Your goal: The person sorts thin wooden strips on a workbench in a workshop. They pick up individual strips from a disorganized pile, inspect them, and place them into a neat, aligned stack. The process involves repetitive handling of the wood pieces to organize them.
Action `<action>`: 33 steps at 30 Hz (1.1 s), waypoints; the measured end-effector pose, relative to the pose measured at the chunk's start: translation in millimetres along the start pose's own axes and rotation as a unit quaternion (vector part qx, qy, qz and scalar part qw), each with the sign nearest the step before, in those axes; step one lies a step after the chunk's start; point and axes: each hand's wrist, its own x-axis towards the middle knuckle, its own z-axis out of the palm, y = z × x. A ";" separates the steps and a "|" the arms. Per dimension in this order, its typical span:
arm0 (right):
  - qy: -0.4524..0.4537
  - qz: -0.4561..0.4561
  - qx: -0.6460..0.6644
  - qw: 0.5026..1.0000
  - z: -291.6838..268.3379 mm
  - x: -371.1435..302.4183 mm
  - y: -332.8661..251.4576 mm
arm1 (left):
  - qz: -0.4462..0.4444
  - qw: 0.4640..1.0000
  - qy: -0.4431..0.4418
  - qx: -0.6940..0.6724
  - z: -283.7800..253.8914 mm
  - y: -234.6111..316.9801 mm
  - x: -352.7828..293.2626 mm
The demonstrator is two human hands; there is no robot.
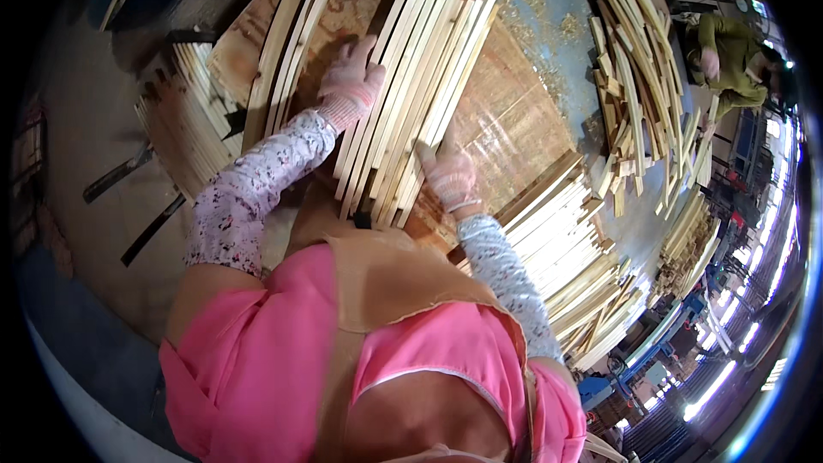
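A bundle of long, narrow wooden slats [410, 77] lies in front of me on a brown wooden board [506, 111], its near ends close to my apron. My left hand [351, 79], in a pale pink glove, grips the bundle's left side, thumb side against the outermost slat. On the opposite side, nearer to me, my gloved right hand [452, 175] holds the bundle's right edge. Its fingertips are partly hidden by the slats. Between the two hands the slats stand side by side, with uneven far ends.
More slats [291, 34] lie left of the bundle. A stack of pale strips [549, 236] is at my right, and a loose heap of strips [634, 77] lies beyond. Sawdust [536, 26] covers part of the blue-grey floor. Another person [729, 60] works at the far right.
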 end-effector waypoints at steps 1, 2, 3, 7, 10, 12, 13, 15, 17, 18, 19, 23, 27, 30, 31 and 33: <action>0.038 -0.007 0.001 0.999 27.6 3.1 14.1 | 0.064 0.997 0.032 0.026 -4.8 8.5 16.5; -0.028 0.047 0.079 0.995 0.0 -8.0 -6.4 | 0.127 0.989 0.060 0.051 -4.2 15.6 41.3; -0.013 0.034 0.084 0.996 4.3 -6.8 -1.8 | 0.195 0.974 0.088 0.075 -5.0 29.8 66.3; 0.027 0.007 0.155 0.987 18.6 -11.3 16.7 | 0.282 0.939 0.038 0.194 0.1 103.3 165.4; -0.017 0.049 0.198 0.979 13.2 -20.6 6.8 | 0.228 0.927 0.102 0.279 15.7 103.6 253.7; 0.037 0.019 0.268 0.963 34.9 -17.9 17.7 | 0.166 0.943 0.037 0.286 23.8 93.4 296.2; 0.079 0.047 0.323 0.942 56.2 -19.7 32.0 | 0.128 0.955 -0.100 0.250 13.9 145.5 272.8; 0.117 0.084 0.354 0.924 66.5 -36.3 32.6 | 0.170 0.952 -0.155 0.200 -22.8 190.9 244.5; 0.109 0.095 0.300 0.943 33.6 -47.3 15.4 | 0.237 0.958 -0.066 0.146 -35.4 156.7 258.4; 0.115 0.047 0.305 0.944 29.6 -44.5 5.8 | 0.273 0.954 -0.022 0.119 -42.6 142.4 266.0; 0.120 -0.003 0.309 0.943 24.0 -39.8 -3.6 | 0.333 0.941 0.012 0.061 -51.7 131.1 276.5; 0.077 -0.050 0.370 0.925 -15.9 -37.8 -80.2 | 0.578 0.808 -0.075 0.080 -109.7 201.4 254.7; 0.025 0.089 0.475 0.875 -17.0 -25.4 -112.7 | 0.299 0.834 -0.231 -0.402 -106.9 199.9 251.3; 0.081 -0.013 0.597 0.798 -38.1 -30.6 -99.7 | 0.422 0.879 0.014 0.221 -65.3 122.3 275.4; 0.089 -0.006 0.607 0.790 -44.6 -31.2 -82.7 | 0.291 0.904 -0.109 0.293 -50.7 135.6 249.3; 0.076 -0.023 0.607 0.791 -54.6 -28.4 -59.8 | 0.265 0.915 -0.046 0.300 -32.4 108.7 233.9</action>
